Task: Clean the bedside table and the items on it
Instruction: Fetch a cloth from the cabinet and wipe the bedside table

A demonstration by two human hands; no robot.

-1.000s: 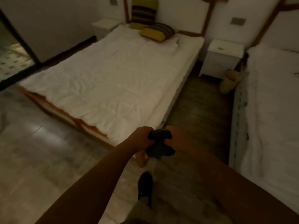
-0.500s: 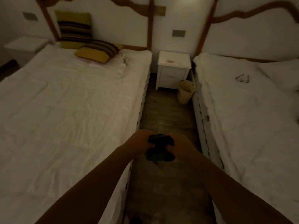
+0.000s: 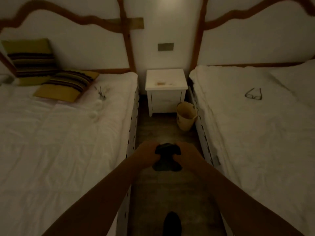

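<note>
Closer now, the white wooden bedside table point(image 3: 166, 79) stands ahead between the beds, top stained. Both my left hand point(image 3: 146, 153) and right hand point(image 3: 186, 153) grip a dark crumpled cloth point(image 3: 166, 157); I should wipe those stains firmly.

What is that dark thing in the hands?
A dark cloth, bunched between the left hand and right hand, each gripping one side.
</note>
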